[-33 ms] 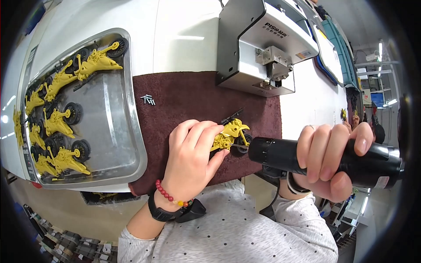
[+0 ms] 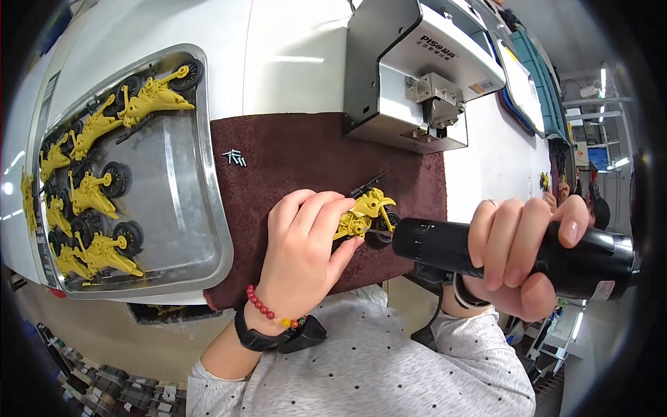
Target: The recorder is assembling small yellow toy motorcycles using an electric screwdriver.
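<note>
My left hand [image 2: 306,233] is closed on a small yellow toy motorcycle [image 2: 372,205] with black wheels, its thumb and fingers pressing the body onto a dark red towel. In my right hand [image 2: 521,250] is a black electric screwdriver [image 2: 438,244], held level with the fingers wrapped round its barrel. The thin bit [image 2: 375,230] points left and reaches the side of the motorcycle's yellow body. A screw at its tip is too small to make out. Part of the motorcycle is hidden under my left hand.
On the left, a metal tray [image 2: 163,208] holds several yellow toy motorcycles [image 2: 156,101]. Several small silver screws [image 2: 235,158] lie on the dark red towel [image 2: 285,146]. A grey metal screw-feeding machine [image 2: 410,83] stands at the back. Another person's hand [image 2: 552,199] shows at far right.
</note>
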